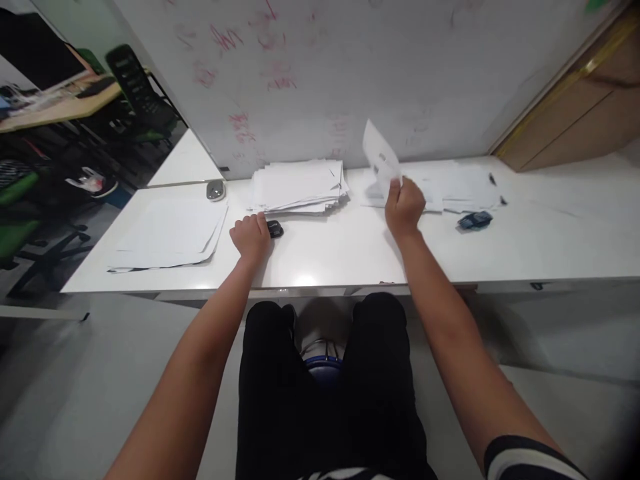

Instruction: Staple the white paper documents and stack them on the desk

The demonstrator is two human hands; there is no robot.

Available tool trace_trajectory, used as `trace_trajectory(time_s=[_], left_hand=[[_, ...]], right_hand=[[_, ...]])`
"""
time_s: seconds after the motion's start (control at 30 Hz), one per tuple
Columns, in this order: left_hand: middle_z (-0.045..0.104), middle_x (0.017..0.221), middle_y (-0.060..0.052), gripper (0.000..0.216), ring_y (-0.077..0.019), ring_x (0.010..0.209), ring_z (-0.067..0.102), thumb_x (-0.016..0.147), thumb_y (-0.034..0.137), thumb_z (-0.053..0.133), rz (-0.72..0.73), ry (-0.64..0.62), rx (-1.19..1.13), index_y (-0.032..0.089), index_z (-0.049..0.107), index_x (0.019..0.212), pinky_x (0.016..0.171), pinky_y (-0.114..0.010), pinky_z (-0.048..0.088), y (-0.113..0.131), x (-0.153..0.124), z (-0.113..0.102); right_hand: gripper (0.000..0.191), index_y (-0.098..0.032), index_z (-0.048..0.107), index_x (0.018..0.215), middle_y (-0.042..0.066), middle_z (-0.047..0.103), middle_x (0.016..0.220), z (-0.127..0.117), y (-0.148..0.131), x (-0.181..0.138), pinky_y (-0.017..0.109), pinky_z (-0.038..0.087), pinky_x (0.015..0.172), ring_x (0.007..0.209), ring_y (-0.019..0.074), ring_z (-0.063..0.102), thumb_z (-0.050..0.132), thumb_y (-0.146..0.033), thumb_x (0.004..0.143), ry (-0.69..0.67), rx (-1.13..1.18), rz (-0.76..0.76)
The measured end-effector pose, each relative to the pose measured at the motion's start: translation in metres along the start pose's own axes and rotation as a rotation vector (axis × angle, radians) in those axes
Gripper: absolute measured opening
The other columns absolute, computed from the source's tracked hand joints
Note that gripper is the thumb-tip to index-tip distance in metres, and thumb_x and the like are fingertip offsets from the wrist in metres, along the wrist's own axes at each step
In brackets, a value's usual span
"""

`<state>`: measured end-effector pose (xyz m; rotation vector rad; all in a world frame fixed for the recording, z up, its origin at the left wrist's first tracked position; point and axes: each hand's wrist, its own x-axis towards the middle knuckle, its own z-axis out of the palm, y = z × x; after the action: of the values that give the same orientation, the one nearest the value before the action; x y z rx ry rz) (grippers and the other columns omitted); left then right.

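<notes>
My right hand (406, 205) is closed on a sheet of paper (381, 157), which stands raised and tilted above other papers on the white table. A few dark marks show on the sheet. My left hand (251, 236) is closed on the table, its fingers curled by a small black rounded object (275, 229) whose end sticks out at the right. How much of that object lies under the hand is hidden. Just behind the left hand is a thick, uneven stack of paper (297, 185). Loose sheets (463, 187) lie flat to the right of my right hand.
On the left of the white table (330, 253) lie a flat pile of papers (167, 230) and a small grey rounded case (215, 191). A dark blue object (475, 221) lies at the right. A whiteboard (320, 80) rises behind, with a cardboard box (575, 100) at the right.
</notes>
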<state>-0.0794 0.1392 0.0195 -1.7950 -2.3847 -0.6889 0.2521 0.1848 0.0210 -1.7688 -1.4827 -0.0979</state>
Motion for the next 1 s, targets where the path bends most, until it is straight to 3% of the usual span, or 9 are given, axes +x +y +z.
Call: trace_trajectory(time_s=[0.13, 0.23, 0.3, 0.43, 0.53, 0.7, 0.8, 0.9, 1.0], left_hand=[[0.058, 0.130, -0.020, 0.039, -0.0346, 0.129, 0.044, 0.096, 0.046, 0.037, -0.018, 0.061, -0.264, 0.019, 0.062, 0.108, 0.104, -0.052, 0.031, 0.021, -0.014, -0.021], [0.062, 0.125, -0.016, 0.059, -0.0281, 0.119, 0.056, 0.098, 0.058, 0.018, -0.086, 0.000, -0.799, 0.021, 0.058, 0.121, 0.095, -0.045, 0.044, 0.040, -0.038, -0.060], [0.066, 0.119, -0.014, 0.070, -0.0259, 0.112, 0.061, 0.096, 0.066, 0.012, 0.035, -0.116, -1.118, 0.023, 0.059, 0.124, 0.089, -0.041, 0.049, 0.048, -0.059, -0.094], [0.073, 0.101, -0.008, 0.048, -0.0259, 0.102, 0.066, 0.083, 0.065, 0.059, 0.264, -0.377, -1.322, 0.024, 0.072, 0.105, 0.089, -0.040, 0.052, 0.050, -0.101, -0.157], [0.074, 0.092, -0.006, 0.033, -0.0238, 0.095, 0.067, 0.078, 0.053, 0.072, 0.298, -0.427, -1.325, 0.022, 0.076, 0.087, 0.088, -0.039, 0.053, 0.050, -0.117, -0.180], [0.070, 0.072, -0.003, 0.033, -0.0202, 0.075, 0.066, 0.072, 0.051, 0.077, 0.174, -0.311, -1.373, 0.019, 0.074, 0.073, 0.068, -0.034, 0.054, 0.053, -0.119, -0.177], [0.070, 0.071, -0.003, 0.035, -0.0172, 0.069, 0.065, 0.070, 0.053, 0.078, 0.118, -0.317, -1.422, 0.018, 0.074, 0.075, 0.066, -0.032, 0.054, 0.052, -0.110, -0.164], [0.071, 0.073, -0.003, 0.040, -0.0168, 0.069, 0.065, 0.065, 0.055, 0.080, 0.056, -0.324, -1.488, 0.018, 0.074, 0.079, 0.066, -0.033, 0.055, 0.050, -0.100, -0.148], [0.071, 0.073, -0.002, 0.043, -0.0171, 0.069, 0.066, 0.063, 0.055, 0.081, 0.013, -0.302, -1.534, 0.018, 0.073, 0.082, 0.066, -0.032, 0.055, 0.049, -0.093, -0.132]], right_hand=[[0.063, -0.020, 0.064, 0.094, 0.009, 0.060, 0.075, -0.056, -0.061, -0.045, 0.038, 0.050, 0.075, 0.084, 0.0265, 0.065, 0.014, -0.059, 0.099, 0.084, 0.232, -0.022], [0.062, -0.025, 0.059, 0.077, 0.004, 0.051, 0.060, -0.107, -0.096, -0.071, 0.034, 0.045, 0.060, 0.067, 0.0225, 0.058, 0.020, -0.069, 0.094, 0.119, 0.484, -0.064], [0.059, -0.026, 0.053, 0.066, 0.001, 0.044, 0.054, -0.137, -0.109, -0.079, 0.032, 0.040, 0.054, 0.058, 0.0192, 0.051, 0.029, -0.074, 0.090, 0.130, 0.582, -0.124], [0.061, -0.024, 0.035, 0.055, -0.002, 0.033, 0.050, -0.178, -0.115, -0.087, 0.029, 0.032, 0.048, 0.050, 0.0143, 0.038, 0.041, -0.076, 0.085, 0.106, 0.643, -0.217], [0.062, -0.023, 0.030, 0.055, -0.003, 0.031, 0.050, -0.193, -0.115, -0.094, 0.029, 0.031, 0.047, 0.050, 0.0131, 0.036, 0.045, -0.075, 0.085, 0.080, 0.692, -0.192], [0.056, -0.024, 0.045, 0.062, -0.001, 0.048, 0.058, -0.202, -0.120, -0.107, 0.029, 0.044, 0.055, 0.060, 0.0160, 0.051, 0.047, -0.076, 0.084, -0.025, 0.802, -0.094], [0.045, -0.027, 0.060, 0.096, 0.003, 0.068, 0.089, -0.198, -0.120, -0.113, 0.034, 0.053, 0.074, 0.085, 0.0213, 0.064, 0.056, -0.070, 0.083, -0.267, 0.928, -0.069], [0.053, -0.027, 0.056, 0.118, 0.007, 0.068, 0.120, -0.185, -0.113, -0.116, 0.040, 0.052, 0.093, 0.110, 0.0255, 0.063, 0.069, -0.059, 0.078, -0.463, 0.998, -0.040], [0.048, -0.024, 0.057, 0.117, 0.008, 0.067, 0.124, -0.168, -0.105, -0.118, 0.042, 0.049, 0.100, 0.115, 0.0262, 0.062, 0.069, -0.053, 0.080, -0.489, 0.988, -0.028]])
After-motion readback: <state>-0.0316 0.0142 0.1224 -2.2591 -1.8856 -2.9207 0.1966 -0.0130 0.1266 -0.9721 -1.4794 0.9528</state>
